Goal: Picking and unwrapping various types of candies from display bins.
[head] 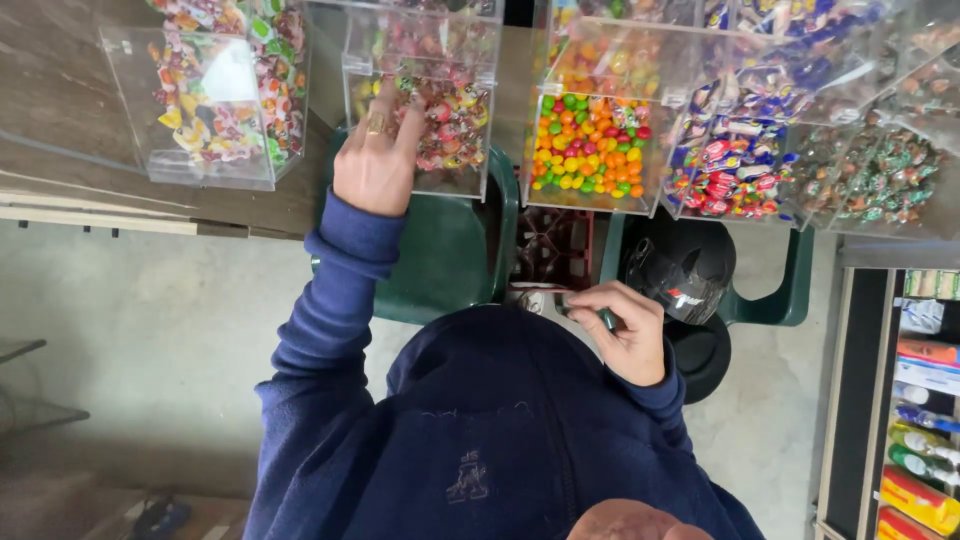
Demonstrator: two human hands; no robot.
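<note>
- We count two green plastic chairs (450, 250) below the bins, one at centre and one at centre right (780, 290); a dark red crate (553, 248) stands between them.
- We count five clear plastic candy bins across the top of the frame: one at upper left (215, 100) with mixed wrapped sweets, one at upper centre (430, 90) with pink-wrapped sweets, one (590, 140) with round orange, yellow, green and red candies, one (735, 150) with blue and red wrappers, and one at upper right (880, 175) with green and brown wrappers.
- The wooden bench (60, 110) carries the upper-left bin.
- One black helmet (680, 280) rests on the right chair, just beside the right hand.
- One shelf (930, 400) of packaged goods runs down the right edge.
- Our left hand (378, 165), with one ring showing, reaches into the open front of the upper-centre bin; its fingertips are hidden among the sweets, so we cannot tell whether the grip is clenched.
- Our right hand (625, 330), at centre frame near the chest, has its grip clenched on one small wrapped sweet (585, 312), pinched between thumb and fingers.
</note>
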